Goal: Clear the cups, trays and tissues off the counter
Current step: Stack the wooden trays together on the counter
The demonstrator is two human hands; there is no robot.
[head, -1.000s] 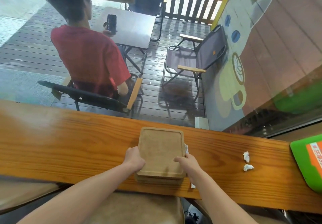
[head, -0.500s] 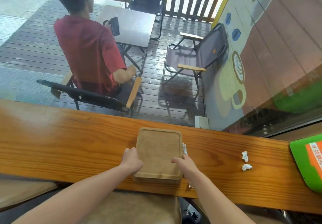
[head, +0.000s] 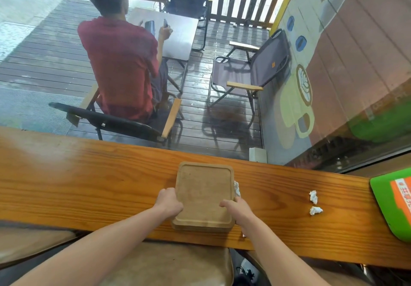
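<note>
Both hands gripped the wooden tray (head: 203, 194) by its sides, left hand (head: 169, 203) and right hand (head: 236, 211) (a tissue (head: 236, 188) tucked beneath it). Square and round-cornered, it lay on the glossy plank counter (head: 89, 181); two crumpled tissues (head: 314, 202) sat well to the right.

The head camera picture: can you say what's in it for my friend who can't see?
Two bare hands, left hand and right hand, hold the sides of a stack of wooden trays on a long wooden counter. A tissue peeks out by the right hand, and two crumpled tissues lie further right.
</note>
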